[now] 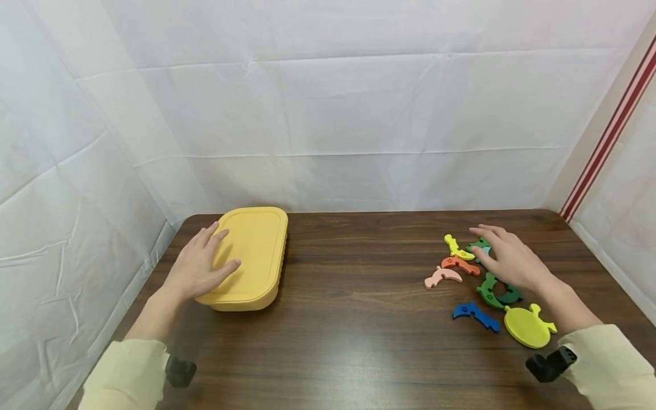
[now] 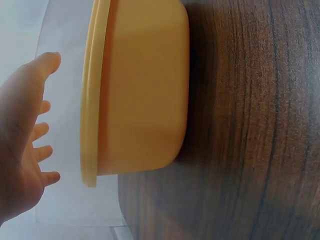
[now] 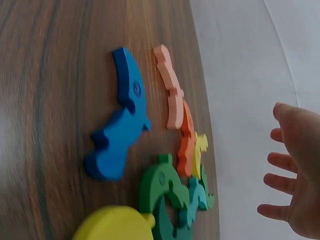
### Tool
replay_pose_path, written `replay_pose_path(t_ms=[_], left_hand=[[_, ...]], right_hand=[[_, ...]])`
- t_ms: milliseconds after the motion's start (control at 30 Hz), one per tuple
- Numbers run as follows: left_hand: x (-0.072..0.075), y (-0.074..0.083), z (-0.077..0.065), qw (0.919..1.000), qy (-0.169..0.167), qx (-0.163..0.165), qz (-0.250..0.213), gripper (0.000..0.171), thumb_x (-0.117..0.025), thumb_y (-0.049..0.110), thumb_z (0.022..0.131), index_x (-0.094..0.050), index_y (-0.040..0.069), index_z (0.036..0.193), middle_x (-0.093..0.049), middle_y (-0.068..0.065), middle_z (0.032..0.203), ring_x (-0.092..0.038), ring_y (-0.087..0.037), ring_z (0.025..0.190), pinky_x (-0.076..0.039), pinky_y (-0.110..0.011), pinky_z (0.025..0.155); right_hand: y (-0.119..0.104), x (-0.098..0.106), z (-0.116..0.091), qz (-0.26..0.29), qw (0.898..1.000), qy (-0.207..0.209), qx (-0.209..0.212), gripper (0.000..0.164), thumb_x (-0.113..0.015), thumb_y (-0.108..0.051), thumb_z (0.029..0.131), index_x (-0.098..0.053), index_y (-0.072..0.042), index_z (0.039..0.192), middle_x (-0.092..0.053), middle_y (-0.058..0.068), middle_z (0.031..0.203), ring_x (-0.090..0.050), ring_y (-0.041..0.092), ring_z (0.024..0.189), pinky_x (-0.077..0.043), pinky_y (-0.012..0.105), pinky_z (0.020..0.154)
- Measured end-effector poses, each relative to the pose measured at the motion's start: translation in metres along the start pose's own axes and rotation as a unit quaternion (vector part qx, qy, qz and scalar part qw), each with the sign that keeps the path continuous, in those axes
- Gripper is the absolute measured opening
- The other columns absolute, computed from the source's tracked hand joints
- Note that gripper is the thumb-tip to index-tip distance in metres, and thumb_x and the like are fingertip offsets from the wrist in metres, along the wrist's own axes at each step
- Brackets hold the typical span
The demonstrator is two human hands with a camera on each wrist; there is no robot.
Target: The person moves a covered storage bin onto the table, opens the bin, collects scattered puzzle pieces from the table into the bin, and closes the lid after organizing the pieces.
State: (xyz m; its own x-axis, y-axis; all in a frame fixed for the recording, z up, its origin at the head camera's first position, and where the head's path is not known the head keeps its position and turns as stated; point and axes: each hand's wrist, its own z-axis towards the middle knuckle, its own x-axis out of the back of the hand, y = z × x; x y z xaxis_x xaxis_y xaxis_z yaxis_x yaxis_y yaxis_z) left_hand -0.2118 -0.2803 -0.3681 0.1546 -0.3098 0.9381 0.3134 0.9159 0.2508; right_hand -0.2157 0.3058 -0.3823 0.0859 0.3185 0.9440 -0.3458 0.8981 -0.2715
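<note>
My left hand (image 1: pixel 197 266) hovers over the left side of a yellow lidded box (image 1: pixel 256 250), fingers spread and holding nothing. In the left wrist view a gap shows between that hand (image 2: pixel 22 135) and the box lid (image 2: pixel 90 100). Above a group of flat coloured pieces, my right hand (image 1: pixel 512 259) is held with fingers extended, grasping nothing. Around it lie a yellow curved piece (image 1: pixel 458 249), an orange one (image 1: pixel 461 265), a pink one (image 1: pixel 442 276), a green one (image 1: pixel 489 291), a blue one (image 1: pixel 475 316) and a round yellow-green piece (image 1: pixel 528 327). A teal piece (image 3: pixel 194 200) is partly hidden in the head view.
A dark wood-grain table (image 1: pixel 353 319) carries everything, with the box at left and the pieces at right. White sheeting (image 1: pixel 348 108) hangs behind it and along both sides. A red stripe (image 1: pixel 612 131) runs up the right-hand corner.
</note>
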Motion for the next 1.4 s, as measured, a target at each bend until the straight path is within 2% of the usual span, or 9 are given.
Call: replay_pose_path(t_ms=[133,400,600,767,900,1000,1167,1400], left_hand=[[-0.002,-0.003,-0.004,0.9996,0.014,0.010,-0.023,0.068,-0.056,0.044,0.086,-0.038,0.002,0.137,-0.026,-0.023,0.146,-0.024,-0.047,0.130,-0.023,-0.064,0.100],[-0.009,-0.011,-0.009,0.9976,0.031,0.033,-0.053,0.065,-0.056,0.043,0.087,-0.039,0.003,0.136,-0.028,-0.021,0.146,-0.026,-0.048,0.128,-0.024,-0.068,0.095],[-0.009,-0.014,-0.012,0.9954,0.030,0.059,-0.069,0.065,-0.054,0.043,0.088,-0.037,0.003,0.137,-0.028,-0.021,0.145,-0.028,-0.047,0.128,-0.028,-0.067,0.094],[-0.008,-0.016,-0.012,0.9930,0.044,0.075,-0.080,0.062,-0.054,0.039,0.089,-0.038,0.002,0.136,-0.032,-0.022,0.142,-0.032,-0.045,0.126,-0.032,-0.065,0.092],[-0.007,-0.018,-0.012,0.9906,0.048,0.089,-0.091,0.060,-0.051,0.038,0.091,-0.038,0.002,0.136,-0.035,-0.024,0.139,-0.036,-0.046,0.123,-0.035,-0.065,0.089],[-0.005,-0.018,-0.013,0.9879,0.046,0.101,-0.108,0.059,-0.050,0.038,0.092,-0.038,0.002,0.137,-0.036,-0.025,0.138,-0.038,-0.046,0.120,-0.037,-0.064,0.087],[-0.004,-0.018,-0.012,0.9830,0.061,0.111,-0.133,0.055,-0.049,0.034,0.093,-0.041,0.000,0.134,-0.040,-0.027,0.134,-0.044,-0.044,0.114,-0.042,-0.059,0.082],[-0.003,-0.022,-0.012,0.9690,0.074,0.149,-0.183,0.050,-0.047,0.033,0.094,-0.045,-0.001,0.131,-0.047,-0.024,0.132,-0.052,-0.042,0.110,-0.047,-0.054,0.084]], right_hand=[[-0.009,-0.005,0.002,0.026,1.000,-0.007,-0.002,0.051,-0.047,-0.033,0.095,-0.040,-0.003,0.136,-0.034,0.027,0.138,-0.034,0.049,0.121,-0.034,0.065,0.091],[-0.027,-0.014,0.009,0.058,0.998,-0.021,-0.017,0.051,-0.046,-0.034,0.096,-0.039,-0.005,0.138,-0.038,0.024,0.135,-0.044,0.042,0.115,-0.044,0.058,0.083],[-0.039,-0.021,0.017,0.077,0.997,-0.012,-0.018,0.051,-0.045,-0.034,0.096,-0.039,-0.007,0.138,-0.041,0.022,0.133,-0.048,0.039,0.113,-0.046,0.055,0.080],[-0.050,-0.026,0.024,0.091,0.996,-0.003,-0.010,0.049,-0.049,-0.029,0.095,-0.039,-0.008,0.138,-0.044,0.021,0.132,-0.051,0.037,0.111,-0.048,0.052,0.078],[-0.061,-0.030,0.030,0.110,0.994,-0.001,-0.001,0.049,-0.047,-0.031,0.096,-0.039,-0.008,0.138,-0.045,0.018,0.133,-0.055,0.035,0.109,-0.050,0.049,0.079],[-0.069,-0.034,0.034,0.122,0.993,-0.006,0.000,0.049,-0.048,-0.032,0.096,-0.039,-0.008,0.138,-0.045,0.018,0.133,-0.056,0.035,0.109,-0.049,0.049,0.083],[-0.081,-0.043,0.040,0.136,0.991,-0.010,0.002,0.048,-0.051,-0.027,0.095,-0.040,-0.009,0.137,-0.047,0.017,0.132,-0.057,0.034,0.107,-0.050,0.048,0.083],[-0.097,-0.052,0.046,0.144,0.989,0.009,0.012,0.046,-0.052,-0.026,0.094,-0.043,-0.010,0.136,-0.051,0.017,0.127,-0.060,0.031,0.103,-0.052,0.045,0.077]])
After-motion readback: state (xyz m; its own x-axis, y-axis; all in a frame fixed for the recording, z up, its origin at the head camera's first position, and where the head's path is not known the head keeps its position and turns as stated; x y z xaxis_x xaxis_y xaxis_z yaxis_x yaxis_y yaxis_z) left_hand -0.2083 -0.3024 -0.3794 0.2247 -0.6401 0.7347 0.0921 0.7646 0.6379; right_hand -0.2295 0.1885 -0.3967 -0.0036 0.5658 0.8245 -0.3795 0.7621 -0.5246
